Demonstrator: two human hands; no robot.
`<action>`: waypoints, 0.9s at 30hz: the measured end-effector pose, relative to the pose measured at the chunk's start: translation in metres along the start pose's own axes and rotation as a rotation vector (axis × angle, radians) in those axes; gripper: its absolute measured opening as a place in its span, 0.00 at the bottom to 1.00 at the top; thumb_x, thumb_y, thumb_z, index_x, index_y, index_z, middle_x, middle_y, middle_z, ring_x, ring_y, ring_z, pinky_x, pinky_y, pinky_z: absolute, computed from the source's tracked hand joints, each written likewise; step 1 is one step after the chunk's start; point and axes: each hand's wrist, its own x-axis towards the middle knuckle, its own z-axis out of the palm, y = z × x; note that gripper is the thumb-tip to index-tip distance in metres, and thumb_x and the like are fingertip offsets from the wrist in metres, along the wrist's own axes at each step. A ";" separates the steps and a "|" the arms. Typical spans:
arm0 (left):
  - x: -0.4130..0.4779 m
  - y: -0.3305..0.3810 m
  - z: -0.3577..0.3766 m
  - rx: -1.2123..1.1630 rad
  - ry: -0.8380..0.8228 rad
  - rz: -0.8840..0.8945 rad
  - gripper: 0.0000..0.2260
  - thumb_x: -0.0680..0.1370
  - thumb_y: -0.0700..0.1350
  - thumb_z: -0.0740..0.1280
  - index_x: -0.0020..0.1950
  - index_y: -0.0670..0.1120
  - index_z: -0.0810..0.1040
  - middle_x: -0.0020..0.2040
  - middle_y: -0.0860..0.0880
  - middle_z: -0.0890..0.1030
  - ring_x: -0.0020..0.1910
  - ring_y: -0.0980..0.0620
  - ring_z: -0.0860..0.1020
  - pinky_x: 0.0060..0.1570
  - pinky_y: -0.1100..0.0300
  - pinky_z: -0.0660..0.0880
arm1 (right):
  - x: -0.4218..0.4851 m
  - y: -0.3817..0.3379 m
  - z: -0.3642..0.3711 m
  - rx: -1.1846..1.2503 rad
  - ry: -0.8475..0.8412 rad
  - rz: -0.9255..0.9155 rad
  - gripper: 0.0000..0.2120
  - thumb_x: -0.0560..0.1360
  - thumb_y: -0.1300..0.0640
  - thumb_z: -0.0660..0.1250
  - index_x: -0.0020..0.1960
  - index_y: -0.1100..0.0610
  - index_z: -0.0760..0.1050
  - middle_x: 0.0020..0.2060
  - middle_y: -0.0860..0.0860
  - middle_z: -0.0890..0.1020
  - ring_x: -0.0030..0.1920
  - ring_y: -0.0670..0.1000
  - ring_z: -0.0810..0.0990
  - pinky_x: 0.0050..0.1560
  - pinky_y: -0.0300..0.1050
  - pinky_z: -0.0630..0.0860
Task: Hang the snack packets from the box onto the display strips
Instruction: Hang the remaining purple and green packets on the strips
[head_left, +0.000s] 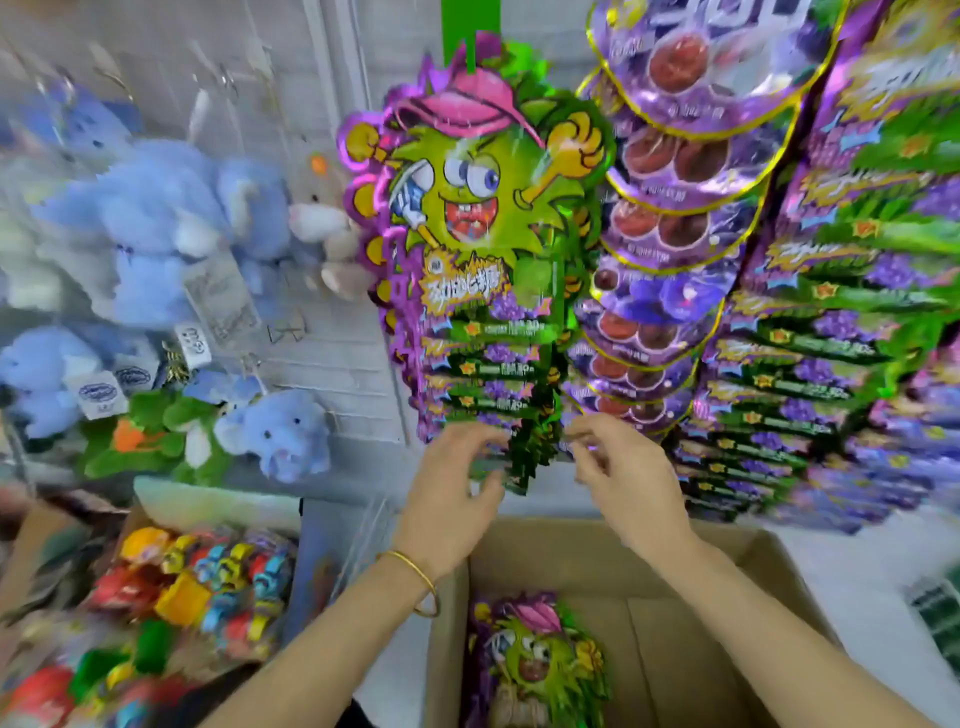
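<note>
A person's view looks down and forward at a shop display, with motion blur over much of the scene. A green plastic display strip (470, 31) hangs at centre and carries a column of overlapping snack packets (478, 192). These are glossy and foil-edged, printed with a green spiky cartoon face in a pink cap.

Both bare hands are raised to the bottom of this column. The left hand (447, 499), with a thin gold bangle (415, 577) on its wrist, grips the lowest packet (519, 462) by its left edge, thumb beneath and fingers over the front. The right hand (623, 483) has its fingers curled narrowly at that packet's right edge. Blur makes it impossible to tell whether it pinches the packet.

Directly below the hands sits an open brown cardboard box (727, 571), with more packets of the same kind (535, 660) lying at its bottom left.

To the right hang round purple foil packets (675, 171) and further purple-and-green packets (857, 312). To the left hang fluffy blue plush toys (156, 223), with small multicoloured toys (208, 582) in another carton beneath them.
</note>
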 end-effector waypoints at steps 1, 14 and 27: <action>-0.006 -0.006 0.007 0.002 -0.095 -0.063 0.13 0.72 0.37 0.64 0.54 0.45 0.77 0.52 0.52 0.73 0.51 0.52 0.74 0.52 0.58 0.73 | -0.016 0.027 0.019 -0.018 -0.097 0.085 0.09 0.75 0.60 0.64 0.55 0.54 0.76 0.42 0.47 0.80 0.41 0.51 0.81 0.43 0.46 0.76; -0.009 -0.038 0.010 0.181 -0.341 -0.187 0.11 0.75 0.39 0.64 0.58 0.45 0.75 0.58 0.46 0.72 0.53 0.51 0.75 0.52 0.65 0.68 | -0.144 0.194 0.196 -0.072 -0.655 0.878 0.30 0.69 0.44 0.71 0.65 0.57 0.67 0.60 0.59 0.75 0.60 0.60 0.74 0.57 0.49 0.73; -0.001 -0.035 0.023 0.142 -0.393 -0.205 0.11 0.76 0.41 0.63 0.58 0.48 0.74 0.60 0.48 0.70 0.55 0.52 0.75 0.49 0.67 0.68 | -0.132 0.198 0.180 0.138 -0.353 1.127 0.24 0.71 0.53 0.72 0.62 0.64 0.74 0.60 0.60 0.78 0.61 0.57 0.76 0.59 0.45 0.70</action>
